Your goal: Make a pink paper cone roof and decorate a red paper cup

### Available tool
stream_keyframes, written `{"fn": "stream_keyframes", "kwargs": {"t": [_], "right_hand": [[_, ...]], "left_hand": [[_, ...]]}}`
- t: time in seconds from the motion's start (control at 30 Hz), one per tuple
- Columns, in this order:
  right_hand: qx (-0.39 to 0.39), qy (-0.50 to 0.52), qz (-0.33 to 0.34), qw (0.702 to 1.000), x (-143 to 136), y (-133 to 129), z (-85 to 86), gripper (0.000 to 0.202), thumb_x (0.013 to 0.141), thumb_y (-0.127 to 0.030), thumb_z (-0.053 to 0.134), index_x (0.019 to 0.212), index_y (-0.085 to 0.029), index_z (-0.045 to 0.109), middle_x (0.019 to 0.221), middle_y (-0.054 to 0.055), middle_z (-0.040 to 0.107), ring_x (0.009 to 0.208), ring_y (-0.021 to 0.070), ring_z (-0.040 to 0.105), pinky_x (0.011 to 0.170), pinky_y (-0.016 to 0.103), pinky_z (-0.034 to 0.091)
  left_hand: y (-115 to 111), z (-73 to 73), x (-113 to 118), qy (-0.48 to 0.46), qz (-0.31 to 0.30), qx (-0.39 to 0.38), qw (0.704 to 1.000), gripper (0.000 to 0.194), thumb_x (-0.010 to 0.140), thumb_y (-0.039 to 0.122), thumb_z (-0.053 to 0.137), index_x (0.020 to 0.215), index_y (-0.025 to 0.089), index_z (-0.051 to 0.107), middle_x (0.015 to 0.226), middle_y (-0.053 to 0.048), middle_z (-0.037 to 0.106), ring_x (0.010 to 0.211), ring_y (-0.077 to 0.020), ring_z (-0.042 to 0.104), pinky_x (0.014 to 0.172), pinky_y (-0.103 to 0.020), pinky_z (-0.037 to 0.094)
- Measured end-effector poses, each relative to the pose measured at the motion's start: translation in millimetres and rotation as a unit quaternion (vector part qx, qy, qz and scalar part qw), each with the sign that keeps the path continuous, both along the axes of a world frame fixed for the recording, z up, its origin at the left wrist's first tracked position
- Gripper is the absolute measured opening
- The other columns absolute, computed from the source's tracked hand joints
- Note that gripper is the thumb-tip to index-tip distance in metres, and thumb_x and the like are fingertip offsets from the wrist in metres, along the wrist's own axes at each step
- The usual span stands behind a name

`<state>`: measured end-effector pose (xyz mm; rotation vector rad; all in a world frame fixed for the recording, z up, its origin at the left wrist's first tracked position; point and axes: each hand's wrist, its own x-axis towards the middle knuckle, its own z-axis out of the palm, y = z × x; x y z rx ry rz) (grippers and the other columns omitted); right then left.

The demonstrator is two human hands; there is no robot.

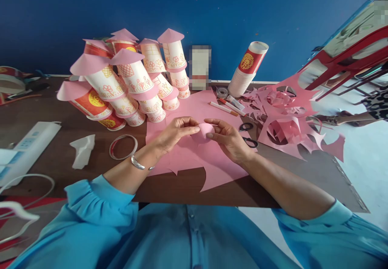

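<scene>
Between my two hands is a small piece of pink paper point(206, 130), curved into a cone-like shape. My left hand point(183, 129) pinches its left edge between thumb and fingers. On the other edge, the thumb and fingers of my right hand point(226, 135) are closed. Beneath both hands lie pink paper sheets point(188, 155) with cut edges. Just right of my right hand are black-handled scissors point(250, 141), their blades hidden. Beyond my left hand stand several paper-cup towers point(136, 75) with pink cone roofs and drawn flowers.
A stack of paper cups point(247, 68) leans at the back, near markers point(226, 109) and a small tape roll point(222, 92). Pink paper scraps point(287, 119) cover the right side. A larger tape ring point(123, 147), crumpled white paper point(83, 151) and a power strip point(30, 151) lie left.
</scene>
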<state>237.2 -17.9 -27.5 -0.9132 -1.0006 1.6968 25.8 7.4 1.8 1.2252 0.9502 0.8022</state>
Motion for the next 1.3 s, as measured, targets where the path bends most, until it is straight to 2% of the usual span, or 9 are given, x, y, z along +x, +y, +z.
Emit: {"fn": "stream_keyframes", "kwargs": {"t": [0.17,0.3,0.53,0.67,0.8,0.87,1.07,1.2,1.3], "right_hand": [[-0.005,0.014,-0.01,1.0,-0.5,-0.7,-2.5,0.056,0.066,-0.036,0.101,0.114,-0.025,0.076,0.09,-0.001,0.077,0.084,0.0169,0.069,0.085,0.033,0.058],[0.007,-0.009,0.002,1.0,-1.3,-2.2,-2.4,0.053,0.067,-0.039,0.102,0.112,-0.025,0.077,0.09,0.0,0.077,0.084,0.0172,0.069,0.086,0.034,0.057],[0.055,-0.079,0.002,0.995,0.0,-2.2,-5.1,0.035,0.08,-0.052,0.091,0.096,-0.023,0.08,0.09,0.002,0.077,0.084,0.0184,0.067,0.085,0.036,0.054],[0.035,-0.107,-0.007,0.994,1.2,-1.6,-7.8,0.04,0.076,-0.057,0.093,0.081,-0.021,0.077,0.079,0.0,0.073,0.075,0.0157,0.061,0.076,0.032,0.048],[-0.014,-0.028,-0.002,1.0,0.4,-0.8,-7.1,0.044,0.07,-0.058,0.097,0.075,-0.02,0.075,0.074,0.0,0.069,0.074,0.0152,0.061,0.078,0.032,0.05],[-0.032,0.009,0.003,0.999,-0.4,-0.4,-5.7,0.044,0.07,-0.056,0.098,0.073,-0.02,0.074,0.072,-0.001,0.067,0.072,0.0146,0.061,0.077,0.032,0.051],[-0.039,0.039,0.013,0.998,-2.0,0.3,-4.7,0.046,0.073,-0.054,0.096,0.066,-0.02,0.066,0.065,-0.003,0.057,0.066,0.0129,0.053,0.071,0.031,0.049],[-0.03,0.016,0.014,0.999,-1.5,0.2,-6.7,0.047,0.072,-0.058,0.096,0.068,-0.02,0.069,0.065,-0.002,0.06,0.066,0.0131,0.055,0.07,0.03,0.048],[-0.023,-0.017,0.018,0.999,-1.2,-0.7,-7.2,0.048,0.071,-0.062,0.095,0.073,-0.019,0.074,0.07,0.0,0.066,0.069,0.0139,0.056,0.07,0.03,0.045]], "left_hand": [[-0.6,0.0,-0.7,-0.012,-0.007,-0.007,1.0,0.03,0.074,0.044,0.085,0.083,0.017,0.074,0.08,-0.001,0.07,0.075,-0.0138,0.057,0.072,-0.028,0.043],[-1.4,0.7,-1.0,0.011,0.001,0.0,1.0,0.031,0.078,0.047,0.082,0.078,0.018,0.073,0.073,0.0,0.067,0.067,-0.0125,0.051,0.066,-0.029,0.039],[0.7,-2.0,-2.7,0.049,0.04,0.052,0.997,0.028,0.078,0.044,0.08,0.072,0.019,0.071,0.067,0.002,0.059,0.067,-0.0128,0.047,0.066,-0.029,0.036],[0.9,-6.1,-2.9,0.021,0.037,0.015,0.999,0.032,0.08,0.047,0.081,0.071,0.019,0.069,0.068,0.001,0.062,0.067,-0.0126,0.05,0.065,-0.029,0.038],[-0.7,-7.7,-1.1,-0.041,0.017,-0.038,0.998,0.042,0.084,0.056,0.079,0.071,0.019,0.065,0.071,0.0,0.063,0.068,-0.0135,0.054,0.065,-0.028,0.042],[-1.7,-6.1,0.2,-0.054,0.01,-0.047,0.997,0.042,0.081,0.056,0.081,0.071,0.019,0.065,0.072,0.0,0.064,0.068,-0.0136,0.054,0.065,-0.028,0.042],[-2.4,-0.6,1.4,-0.047,0.021,-0.046,0.998,0.041,0.072,0.05,0.086,0.065,0.018,0.06,0.063,0.004,0.052,0.061,-0.0103,0.043,0.06,-0.027,0.033],[-1.5,-0.9,0.1,-0.045,0.021,-0.046,0.998,0.046,0.075,0.054,0.085,0.064,0.018,0.057,0.062,0.004,0.049,0.06,-0.0102,0.041,0.058,-0.027,0.03],[-1.0,-1.4,-0.5,-0.021,0.005,-0.047,0.999,0.045,0.072,0.056,0.087,0.068,0.018,0.062,0.064,0.004,0.053,0.061,-0.0108,0.042,0.059,-0.027,0.03]]}}
